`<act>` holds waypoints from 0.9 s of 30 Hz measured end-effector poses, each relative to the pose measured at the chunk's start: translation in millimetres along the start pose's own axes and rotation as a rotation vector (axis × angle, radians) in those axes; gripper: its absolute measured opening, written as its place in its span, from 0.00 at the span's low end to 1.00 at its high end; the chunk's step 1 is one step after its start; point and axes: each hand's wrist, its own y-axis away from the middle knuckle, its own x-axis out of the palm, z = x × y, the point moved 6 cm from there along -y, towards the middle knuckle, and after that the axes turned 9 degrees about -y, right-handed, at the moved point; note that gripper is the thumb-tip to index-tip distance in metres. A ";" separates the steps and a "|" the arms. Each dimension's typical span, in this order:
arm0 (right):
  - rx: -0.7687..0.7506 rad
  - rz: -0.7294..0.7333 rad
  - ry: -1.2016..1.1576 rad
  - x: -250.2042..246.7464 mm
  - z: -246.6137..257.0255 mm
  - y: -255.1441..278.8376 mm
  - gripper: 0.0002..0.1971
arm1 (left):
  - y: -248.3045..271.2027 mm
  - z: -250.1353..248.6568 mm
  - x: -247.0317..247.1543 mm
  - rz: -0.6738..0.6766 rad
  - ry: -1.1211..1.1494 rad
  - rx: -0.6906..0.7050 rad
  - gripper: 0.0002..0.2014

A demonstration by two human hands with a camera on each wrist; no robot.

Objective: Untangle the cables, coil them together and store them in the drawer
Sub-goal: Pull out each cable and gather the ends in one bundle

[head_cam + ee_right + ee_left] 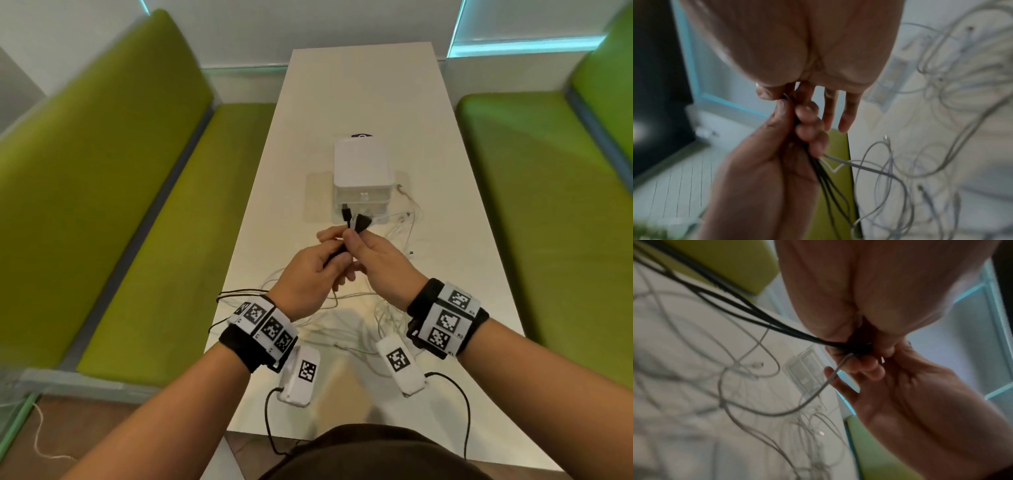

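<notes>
White table (pixel 445 240) runs between two green benches (pixel 120 171). Most of the white cables (pixel 346 329) lie loose and looped across the near half of it, some trailing toward the box, so by my read untangling is early-to-mid and no coil is formed yet.

Small drawer unit (pixel 362 168), white top with clear plastic front, sits mid-table, well beyond the white loops and just past the hands. Drawer looks closed; contents not readable through the plastic, so can't tell if anything is stored. Storing step looks not started.

Both hands are raised together above the table, just in front of the unit. Left hand (pixel 305 277) has fingers curled round a bunch of black cable strands (pixel 748 311) plus one white lead; the wrist views show several black runs converging into the fist and fanning out below it. Right hand (pixel 380 263) pinches the same bundle near the top with thumb and forefinger, other fingers extended. Black plugs (pixel 352 219) stick up out of the grip.

Judgement: black cable is gathered and partly in hand; left to do: free the whites, coil everything together, open the drawer, stow.
</notes>
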 end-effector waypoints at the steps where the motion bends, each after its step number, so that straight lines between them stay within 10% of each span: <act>1: 0.009 -0.043 -0.092 -4.6 -3.7 -1.2 0.20 | 0.8 5.7 -1.5 0.021 -0.087 -0.028 0.09; 8: 0.114 -0.270 -0.631 -40.2 -17.2 0.5 0.19 | 31.9 83.2 -31.2 0.382 -0.796 -0.358 0.27; 18: 0.192 -0.142 -0.410 -31.6 -12.1 1.1 0.18 | 82.9 190.7 -155.6 0.564 -1.299 -0.719 0.22; 22: 0.204 -0.112 -0.388 -30.0 -13.4 2.7 0.18 | 96.5 204.9 -182.4 0.552 -1.275 -0.826 0.23; 27: 0.183 -0.236 -0.373 -58.4 -9.6 4.6 0.19 | 107.1 208.2 -165.7 0.437 -0.783 -0.590 0.23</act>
